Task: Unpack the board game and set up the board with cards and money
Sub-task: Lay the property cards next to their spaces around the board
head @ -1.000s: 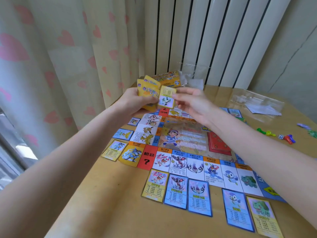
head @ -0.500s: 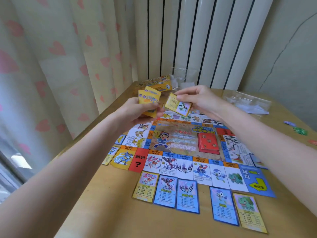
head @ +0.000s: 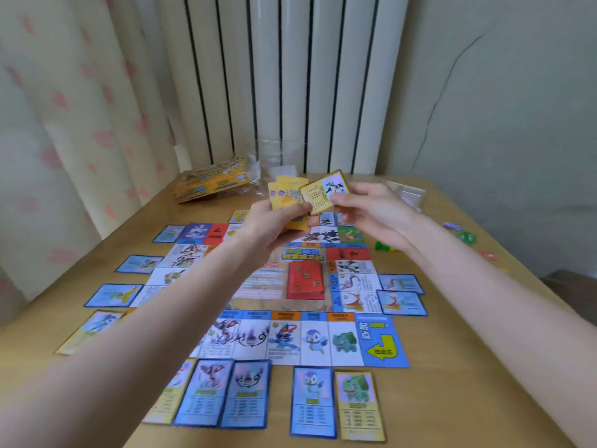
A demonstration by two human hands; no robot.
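Note:
The game board (head: 384,341) lies flat on the wooden table (head: 452,367), a red card pile (head: 305,281) at its middle. Property cards lie around its edges, such as a blue one (head: 312,401) and a yellow one (head: 359,405) at the near side. My left hand (head: 274,221) grips a fanned stack of yellow-backed cards (head: 286,195) above the board's far side. My right hand (head: 371,208) pinches a single yellow-bordered card (head: 324,192), face up, right beside the stack.
The game's yellow box (head: 210,185) lies at the table's far left by clear plastic bags (head: 277,160). Another plastic bag (head: 407,192) and small coloured tokens (head: 462,236) sit at the far right. A curtain hangs left, a white radiator behind.
The view has swung right and down, so more of the board's right side shows. My right hand has lifted the single card slightly, level with the stack in my left hand.

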